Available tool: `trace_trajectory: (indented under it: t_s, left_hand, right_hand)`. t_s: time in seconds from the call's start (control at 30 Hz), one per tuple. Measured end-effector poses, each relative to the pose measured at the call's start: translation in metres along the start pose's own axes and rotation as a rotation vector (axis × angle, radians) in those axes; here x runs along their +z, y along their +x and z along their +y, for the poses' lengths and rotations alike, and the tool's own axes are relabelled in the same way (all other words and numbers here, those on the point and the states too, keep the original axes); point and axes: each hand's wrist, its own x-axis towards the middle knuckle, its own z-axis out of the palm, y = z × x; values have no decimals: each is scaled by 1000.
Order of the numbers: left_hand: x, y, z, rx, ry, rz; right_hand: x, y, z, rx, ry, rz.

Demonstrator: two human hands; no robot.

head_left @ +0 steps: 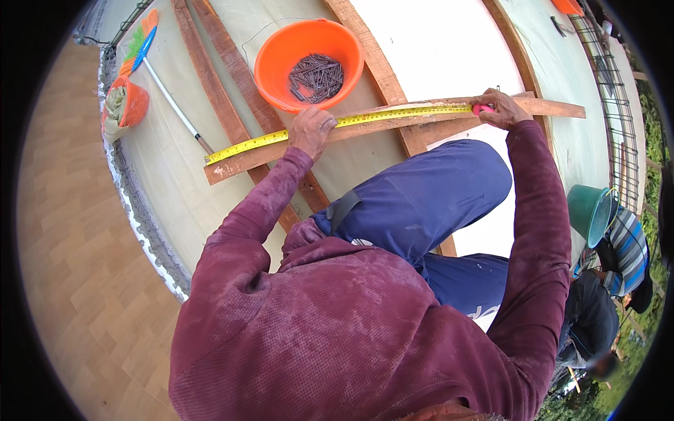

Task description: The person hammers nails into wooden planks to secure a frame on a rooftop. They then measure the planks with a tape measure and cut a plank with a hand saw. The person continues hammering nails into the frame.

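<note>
A yellow tape measure (393,114) is drawn out along a long wooden board (281,150), its end lying at the board's left end. My left hand (311,131) is closed over the board and the tape blade, about a third of the way along. Farther right, my right hand (500,109) grips the tape's pink case (481,109) against the board. A thin tip sticks up beside those fingers, too small to name. Just beyond my left hand stands an orange bucket (270,63) with many nails (316,77) in it.
Other timbers (232,67) lie under and across the board. On the left are a broom (165,88) and a small orange bucket (135,105) with a pale cloth or bag. At right are a green bucket (588,214), a metal rebar cage (614,105) and another person (597,302).
</note>
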Motion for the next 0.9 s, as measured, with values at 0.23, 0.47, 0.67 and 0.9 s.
trace_trajectory:
  t_s: [0.23, 0.47, 0.67, 0.9]
  left_hand:
    - [-8, -6, -16, -18, 60, -38]
    - [9, -3, 0, -33, 121, -22]
    - [33, 35, 45, 144, -56, -83]
    - [98, 93, 67, -212, -297, -390]
  right_hand:
    - [24, 8, 0, -39, -43, -22]
    - [27, 14, 31, 22, -155, 76]
    - [41, 14, 47, 20, -169, 104]
    - [54, 18, 47, 46, -183, 153]
